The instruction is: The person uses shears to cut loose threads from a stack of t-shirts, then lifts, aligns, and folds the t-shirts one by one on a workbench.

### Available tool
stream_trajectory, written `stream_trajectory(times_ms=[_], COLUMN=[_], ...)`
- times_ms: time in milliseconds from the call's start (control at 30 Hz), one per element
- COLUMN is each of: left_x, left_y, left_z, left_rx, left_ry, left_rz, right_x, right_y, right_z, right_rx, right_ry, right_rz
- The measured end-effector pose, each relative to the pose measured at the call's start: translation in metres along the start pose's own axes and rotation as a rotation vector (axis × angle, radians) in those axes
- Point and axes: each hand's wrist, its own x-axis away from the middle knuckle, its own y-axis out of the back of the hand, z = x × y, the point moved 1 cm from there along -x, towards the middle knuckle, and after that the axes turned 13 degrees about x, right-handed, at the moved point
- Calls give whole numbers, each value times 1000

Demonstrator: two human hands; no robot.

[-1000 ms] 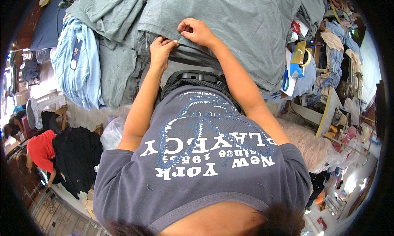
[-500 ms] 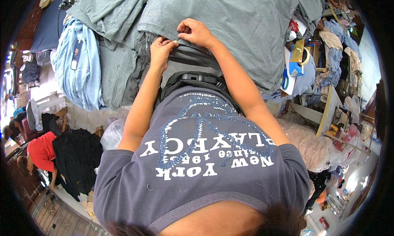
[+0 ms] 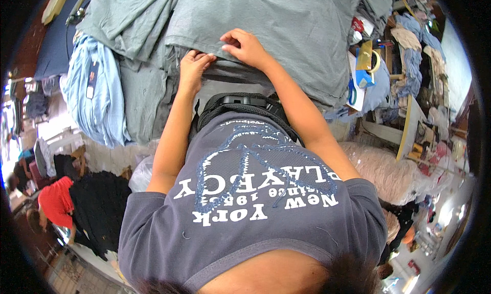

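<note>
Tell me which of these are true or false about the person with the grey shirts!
1. Both hands are at the near edge of a grey garment. True: the left hand and right hand pinch its hem.
2. A light blue garment hangs to the person's left. True.
3. The right hand holds blue scissors. False: the blue-handled scissors lie apart, to the right of the pile.
4. The person wears a bright yellow shirt. False: the shirt is dark grey-blue with white print.
5. Someone in a red top is at lower left. True.
</note>
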Motion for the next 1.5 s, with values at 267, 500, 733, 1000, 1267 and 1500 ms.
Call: stream_trajectory(times_ms=[267,500,733,1000,1267,1500], left_x=[-6,-33,-29,-58,-113,-50], left_y=[42,79,37,17,-22,-48], left_z=[-50,-94,-101,-110,-168,-51], left_rx=[-702,-1547,-1083,-729,467,94], left_ry=[-238,-739,-227,-264,12,70], left_rz=[89,-13,55,-93,-103,154], right_x=[166,245,255,250,196,254], right_y=[114,148,140,144,173,171], right_z=[6,-11,-10,-15,11,-56], right_rx=[746,666,413,602,-51,893], right_ry=[-97,-529,-697,-547,-667,-1027], right_rz=[15,-475,-618,-541,-431,-334])
